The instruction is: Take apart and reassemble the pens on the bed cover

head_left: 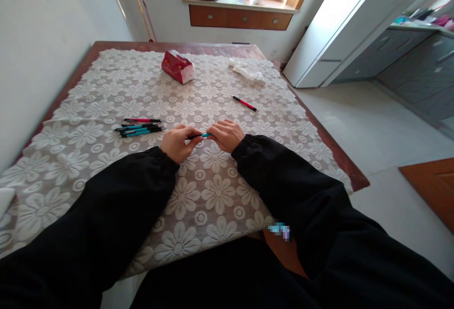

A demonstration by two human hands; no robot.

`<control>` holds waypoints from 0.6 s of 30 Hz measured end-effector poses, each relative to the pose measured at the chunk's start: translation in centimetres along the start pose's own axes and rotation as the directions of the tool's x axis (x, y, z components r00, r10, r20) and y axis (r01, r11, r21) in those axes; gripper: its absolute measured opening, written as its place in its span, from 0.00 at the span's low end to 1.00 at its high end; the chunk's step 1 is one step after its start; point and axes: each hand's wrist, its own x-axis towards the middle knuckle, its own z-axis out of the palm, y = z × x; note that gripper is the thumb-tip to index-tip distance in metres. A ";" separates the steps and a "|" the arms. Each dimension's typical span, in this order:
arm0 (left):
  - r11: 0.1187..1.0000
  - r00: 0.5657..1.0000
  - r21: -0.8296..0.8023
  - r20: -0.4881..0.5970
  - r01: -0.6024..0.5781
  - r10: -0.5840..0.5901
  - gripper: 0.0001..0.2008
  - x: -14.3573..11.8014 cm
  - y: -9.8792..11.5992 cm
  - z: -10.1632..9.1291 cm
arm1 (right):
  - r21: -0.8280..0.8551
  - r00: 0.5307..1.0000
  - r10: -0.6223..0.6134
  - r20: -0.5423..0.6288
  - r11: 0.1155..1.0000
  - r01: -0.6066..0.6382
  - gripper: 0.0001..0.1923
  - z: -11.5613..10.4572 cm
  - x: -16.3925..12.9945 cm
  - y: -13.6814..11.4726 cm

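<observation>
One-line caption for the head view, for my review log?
Both hands, left hand and right hand, hold a blue pen above a lace tablecloth; more pens lie left.

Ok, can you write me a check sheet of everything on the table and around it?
Surface: wooden table under a white flower-lace cloth.
Job's things: teal pen held between both hands; bunch of teal and red pens to their left.
Clutter: lone red pen, red tissue pack, crumpled tissue.
Grippers: left hand and right hand each pinch the teal pen.
Cables: nothing seen.
Surroundings: windowsill with drawers, grey cabinets.
</observation>
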 end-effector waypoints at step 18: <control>0.995 0.996 0.046 -0.017 0.088 -0.087 0.19 0.2 0.2 -0.6 | -0.077 0.995 0.094 -0.040 0.992 -0.097 0.23 -0.6 0.3 0.1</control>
